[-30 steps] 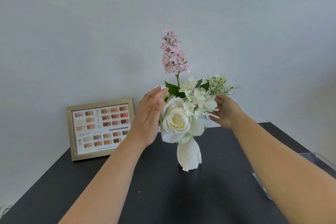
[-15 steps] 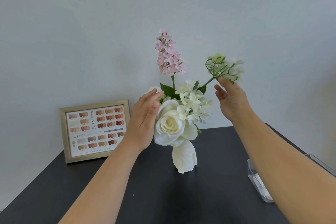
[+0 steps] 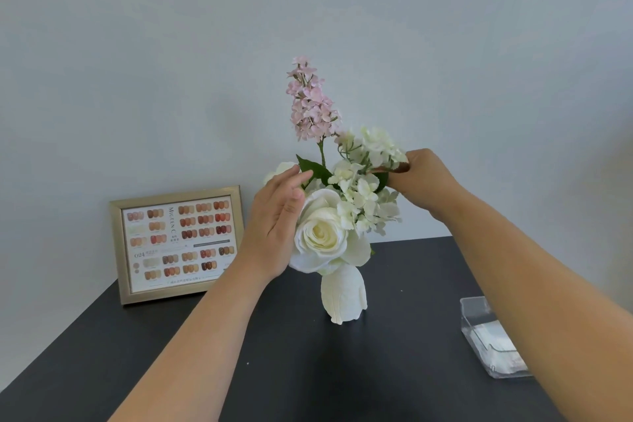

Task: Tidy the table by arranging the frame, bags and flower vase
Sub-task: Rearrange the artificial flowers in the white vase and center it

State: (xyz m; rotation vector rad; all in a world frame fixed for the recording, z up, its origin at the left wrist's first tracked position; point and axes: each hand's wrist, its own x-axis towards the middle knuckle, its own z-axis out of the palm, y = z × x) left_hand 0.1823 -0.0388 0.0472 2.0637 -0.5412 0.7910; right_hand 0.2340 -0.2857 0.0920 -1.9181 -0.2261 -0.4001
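Note:
A white flower vase (image 3: 343, 298) stands upright in the middle of the dark table (image 3: 308, 370). It carries a big white rose (image 3: 320, 233), a tall pink flower spike (image 3: 310, 103) and white blossom sprigs. My right hand (image 3: 423, 178) pinches the stem of one white sprig (image 3: 375, 147) at the bouquet's upper right. Flat and with fingers together, my left hand (image 3: 275, 216) rests against the left side of the rose. A gold frame (image 3: 176, 243) with a nail-colour chart leans on the wall at the back left. No bags are in view.
A clear plastic box (image 3: 489, 339) with white contents sits at the table's right edge, partly hidden under my right forearm. A plain pale wall rises directly behind the table. The table's left edge runs diagonally at the lower left.
My right hand lifted the white sprig up and out to the right, then brought it back down and inward beside the pink spike. My left hand stayed against the rose.

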